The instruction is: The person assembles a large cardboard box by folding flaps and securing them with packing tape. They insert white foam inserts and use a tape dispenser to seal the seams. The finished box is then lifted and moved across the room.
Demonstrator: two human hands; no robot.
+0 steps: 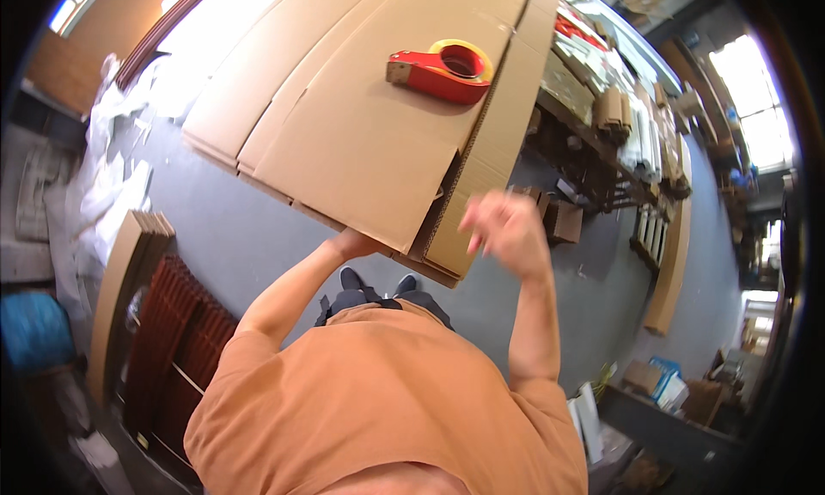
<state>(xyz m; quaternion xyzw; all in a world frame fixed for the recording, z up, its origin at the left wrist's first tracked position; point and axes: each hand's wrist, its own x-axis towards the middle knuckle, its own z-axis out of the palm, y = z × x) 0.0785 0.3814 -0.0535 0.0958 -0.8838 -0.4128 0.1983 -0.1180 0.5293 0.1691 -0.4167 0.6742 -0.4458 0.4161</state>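
A stack of large brown cardboard sheets [344,143] lies before me, with folded flaps and a corrugated edge along its right side. My left hand [354,243] reaches under the near edge of the top cardboard, which hides its fingers. To the right of that edge my right hand [509,230] is raised, apart from the cardboard. Its fingers look bent but are smeared by motion, and I make out nothing in them. On top of the stack rests a red tape dispenser [440,76] with a roll of yellowish tape.
Left of me stand a bundle of upright cardboard strips [120,280] and dark red slatted panels [172,340]. White plastic wrap [112,186] lies beyond them. On the right is a bench [576,108] loaded with cardboard and rolls. A small cardboard box [564,222] sits below it.
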